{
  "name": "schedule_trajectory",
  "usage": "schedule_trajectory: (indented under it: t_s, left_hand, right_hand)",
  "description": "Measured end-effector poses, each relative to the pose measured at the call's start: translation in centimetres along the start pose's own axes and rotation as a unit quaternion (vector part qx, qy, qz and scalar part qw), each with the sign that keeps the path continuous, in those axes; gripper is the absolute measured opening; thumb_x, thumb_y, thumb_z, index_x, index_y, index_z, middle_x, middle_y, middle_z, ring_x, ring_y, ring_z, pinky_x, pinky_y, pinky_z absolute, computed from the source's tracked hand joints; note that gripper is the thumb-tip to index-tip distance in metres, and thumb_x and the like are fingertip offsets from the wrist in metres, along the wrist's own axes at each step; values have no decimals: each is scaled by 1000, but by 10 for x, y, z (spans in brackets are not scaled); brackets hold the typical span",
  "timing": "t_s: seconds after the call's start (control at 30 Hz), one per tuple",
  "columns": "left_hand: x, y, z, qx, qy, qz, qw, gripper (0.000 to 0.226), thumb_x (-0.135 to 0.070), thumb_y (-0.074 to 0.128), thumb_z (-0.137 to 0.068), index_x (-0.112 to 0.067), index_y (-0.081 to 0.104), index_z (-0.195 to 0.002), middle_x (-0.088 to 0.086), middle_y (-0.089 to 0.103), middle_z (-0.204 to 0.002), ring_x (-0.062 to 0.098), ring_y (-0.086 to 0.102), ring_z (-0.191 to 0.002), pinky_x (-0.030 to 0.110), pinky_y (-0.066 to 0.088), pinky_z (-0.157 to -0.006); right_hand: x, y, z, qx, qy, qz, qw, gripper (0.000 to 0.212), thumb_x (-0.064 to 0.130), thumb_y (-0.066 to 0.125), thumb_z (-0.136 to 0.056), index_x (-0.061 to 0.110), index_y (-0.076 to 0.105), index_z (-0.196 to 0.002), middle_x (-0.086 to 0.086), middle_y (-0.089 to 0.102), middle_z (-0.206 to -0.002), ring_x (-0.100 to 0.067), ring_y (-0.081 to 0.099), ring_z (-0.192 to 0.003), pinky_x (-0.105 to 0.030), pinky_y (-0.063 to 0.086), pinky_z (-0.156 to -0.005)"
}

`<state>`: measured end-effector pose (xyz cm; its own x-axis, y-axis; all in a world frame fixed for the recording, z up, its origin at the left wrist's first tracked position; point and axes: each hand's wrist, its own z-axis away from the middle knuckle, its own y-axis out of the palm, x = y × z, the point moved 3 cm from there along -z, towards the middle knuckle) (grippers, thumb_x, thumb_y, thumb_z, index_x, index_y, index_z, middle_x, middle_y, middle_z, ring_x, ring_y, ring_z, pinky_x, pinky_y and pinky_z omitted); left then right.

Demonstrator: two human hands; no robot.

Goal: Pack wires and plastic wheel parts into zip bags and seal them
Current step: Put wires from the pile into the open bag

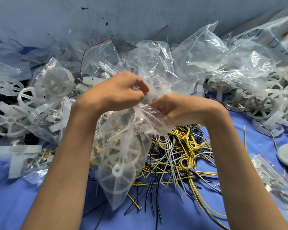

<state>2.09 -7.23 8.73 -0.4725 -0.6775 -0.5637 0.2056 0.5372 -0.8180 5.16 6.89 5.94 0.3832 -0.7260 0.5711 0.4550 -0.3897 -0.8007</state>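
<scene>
Both hands pinch the crumpled mouth of 1 clear zip bag [120,160]: the left hand [113,92] has its fingers [140,87] curled onto the plastic, and the right hand [176,110] grips the film just beside it. The bag hangs between the forearms over the blue worktop [206,213], with white wheel parts [121,150] and some yellow wire inside. The loose wire pile [178,155] lies just to its right.

The mouth is bunched rather than flat, so the zip strips may not line up and could close only partly. A stray wire or spoke across the opening would probably hold it open. Held by thin film alone, the bag could also slip.

A sack [276,34] at the upper right carries blue and orange print, too blurred to read. No other writing shows.
</scene>
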Motion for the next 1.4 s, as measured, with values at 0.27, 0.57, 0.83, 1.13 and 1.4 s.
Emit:
schedule_trajectory:
  t_s: [0.27,0.57,0.83,1.13,1.4]
  left_hand:
    - [17,19,-2,149,-97,-151,972,29,-8,45,-82,-15,73,-81,-8,61,-54,8,54,-53,25,46,-57]
    - [26,27,-4,206,-127,-206,948,48,-56,55,-82,-13,73,-95,-2,72,-88,17,67,-86,34,55,-82]
    - [30,31,-3,240,-133,-254,927,31,-28,66,-71,-15,69,-99,3,63,-88,20,52,-71,30,50,-67]
    - [42,28,-5,187,-171,-229,940,21,-9,61,-65,-11,68,-85,8,69,-84,25,67,-77,25,48,-57]
    - [44,21,-3,179,-171,-170,954,44,2,55,-75,-18,65,-113,6,64,-114,21,64,-96,32,56,-78]
  right_hand:
    - [0,-8,-1,-76,28,9,997,19,15,63,-87,22,69,-104,4,69,-82,-6,60,-72,-29,48,-69]
    - [-33,-27,17,-129,145,49,980,28,37,76,-76,29,67,-101,13,66,-86,-5,62,-78,-29,49,-74]
    - [-41,-15,15,-9,238,112,965,43,36,78,-74,36,61,-113,12,63,-106,-9,59,-91,-23,44,-71]
    - [-58,-21,23,-33,223,83,971,21,18,67,-85,35,62,-97,16,68,-88,-9,62,-87,-27,45,-72]
    - [-50,-50,34,-291,138,51,945,27,0,52,-89,21,68,-96,0,70,-87,-1,60,-74,-7,44,-60]
